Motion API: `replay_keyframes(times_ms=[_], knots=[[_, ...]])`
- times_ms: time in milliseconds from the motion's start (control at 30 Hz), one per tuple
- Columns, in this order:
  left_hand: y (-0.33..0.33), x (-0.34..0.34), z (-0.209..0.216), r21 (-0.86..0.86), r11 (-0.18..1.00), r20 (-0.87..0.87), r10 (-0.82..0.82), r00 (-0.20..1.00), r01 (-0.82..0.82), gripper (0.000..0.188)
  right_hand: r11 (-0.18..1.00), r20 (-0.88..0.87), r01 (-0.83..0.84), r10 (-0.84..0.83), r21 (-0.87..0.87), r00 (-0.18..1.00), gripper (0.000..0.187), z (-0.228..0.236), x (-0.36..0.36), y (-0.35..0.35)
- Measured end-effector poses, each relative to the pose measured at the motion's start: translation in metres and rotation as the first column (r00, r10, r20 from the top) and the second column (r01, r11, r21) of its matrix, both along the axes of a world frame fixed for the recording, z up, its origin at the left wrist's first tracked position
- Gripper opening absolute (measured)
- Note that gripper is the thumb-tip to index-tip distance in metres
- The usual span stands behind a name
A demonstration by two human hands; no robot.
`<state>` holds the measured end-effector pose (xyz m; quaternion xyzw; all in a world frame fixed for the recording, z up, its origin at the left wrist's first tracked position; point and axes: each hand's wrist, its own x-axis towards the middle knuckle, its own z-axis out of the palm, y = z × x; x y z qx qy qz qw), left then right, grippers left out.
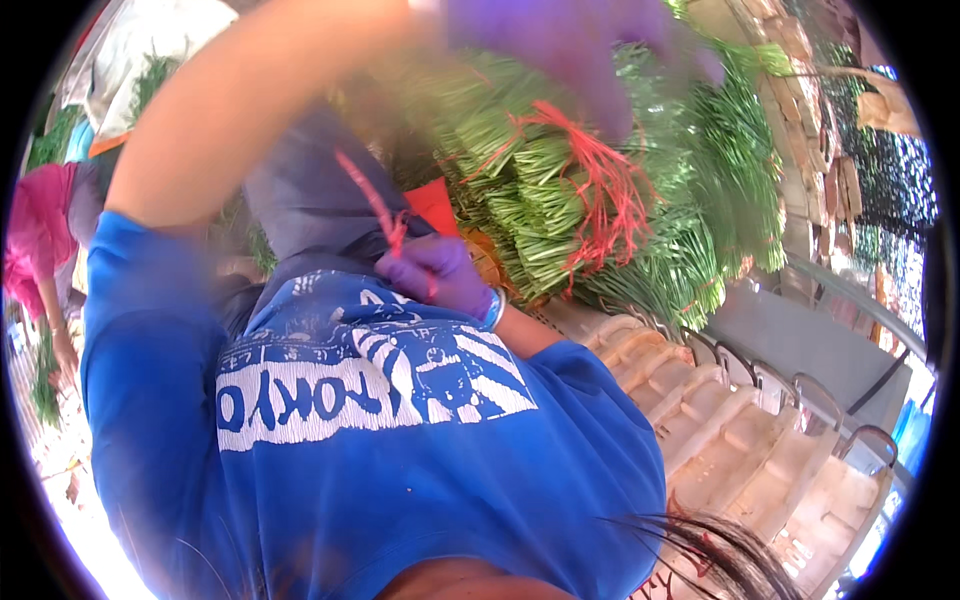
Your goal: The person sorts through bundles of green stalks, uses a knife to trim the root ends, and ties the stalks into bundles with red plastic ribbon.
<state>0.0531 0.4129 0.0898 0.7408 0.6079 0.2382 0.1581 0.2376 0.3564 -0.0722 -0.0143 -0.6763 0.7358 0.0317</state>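
Note:
My right hand (442, 274), in a purple glove, is closed at my waist around a pink-red plastic string (375, 200). The string is knotted just above my fingers, and its end sticks up. My left arm reaches across the top of the view. Its purple-gloved hand (570, 45) is blurred and partly cut off, with fingers spread above a pile of green leafy bundles (525, 205), which look like chives. A loose tuft of red strings (605, 190) lies on the cut stem ends. I cannot see anything held in the left hand.
Pale ribbed plastic crates (720, 430) with metal handles stand at my right. Behind them is a grey panel (800, 345) with a metal rail. At the far left, a person in a pink top (45, 230) bends over more greens. A white sack (150, 60) lies at the upper left.

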Motion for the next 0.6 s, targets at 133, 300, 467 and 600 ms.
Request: replay_keyframes(times_ms=[133, 300, 467, 600], knots=[[-0.122, -0.065, -0.004, -0.050, 0.955, 0.585, 0.266, 0.766, -0.293, 0.066, 0.314, -0.143, -0.182, 0.144, -0.932, 0.979, 0.035, -0.003, -0.021, 0.024], [-0.251, -0.056, -0.103, -0.157, 0.805, 0.513, 0.562, 0.649, -0.572, 0.056, 0.108, -0.310, -0.332, 0.182, -0.937, 0.933, 0.039, 0.013, -0.062, 0.024], [-0.260, -0.005, -0.112, -0.287, 0.859, 0.742, 0.480, 0.469, -0.425, 0.052, 0.117, -0.365, -0.413, 0.296, -0.903, 0.883, 0.038, 0.023, -0.091, -0.005], [-0.253, 0.022, -0.095, -0.140, 0.813, 0.562, 0.535, 0.630, -0.566, 0.030, 0.150, -0.362, -0.437, 0.362, -0.887, 0.859, 0.038, 0.028, -0.103, -0.020]])
